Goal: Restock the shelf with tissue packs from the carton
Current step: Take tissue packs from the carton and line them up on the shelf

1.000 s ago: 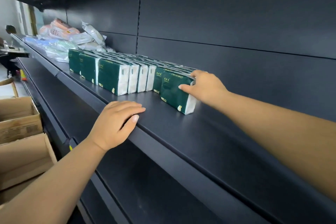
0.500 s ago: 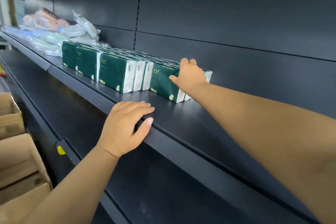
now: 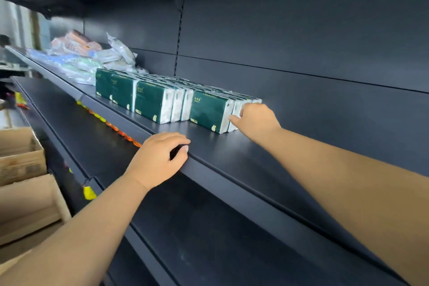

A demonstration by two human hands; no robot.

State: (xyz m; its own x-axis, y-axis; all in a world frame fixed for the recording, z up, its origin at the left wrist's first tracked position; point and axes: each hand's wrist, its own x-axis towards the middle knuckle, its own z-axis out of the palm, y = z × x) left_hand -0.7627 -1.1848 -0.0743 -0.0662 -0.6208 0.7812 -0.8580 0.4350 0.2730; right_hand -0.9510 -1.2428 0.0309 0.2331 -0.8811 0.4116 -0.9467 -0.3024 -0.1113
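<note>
Several green and white tissue packs (image 3: 153, 102) stand in rows on the dark shelf (image 3: 232, 158). The nearest green pack (image 3: 210, 111) stands at the right end of the row. My right hand (image 3: 256, 121) rests against the white end of the packs just behind it, fingers touching them, gripping nothing. My left hand (image 3: 160, 158) curls over the shelf's front edge, thumb under the lip. The brown carton (image 3: 30, 206) sits at the lower left, its inside hidden.
Clear-wrapped goods (image 3: 92, 58) are piled on the shelf left of the tissue packs. A second cardboard box (image 3: 21, 153) stands behind the carton. Orange and yellow price tags (image 3: 113, 126) line the lower shelf's edge. An upper shelf hangs overhead.
My right hand pushed the right-end pack back into line with the row and slid from its top to its right end. My left hand closed more around the shelf edge.
</note>
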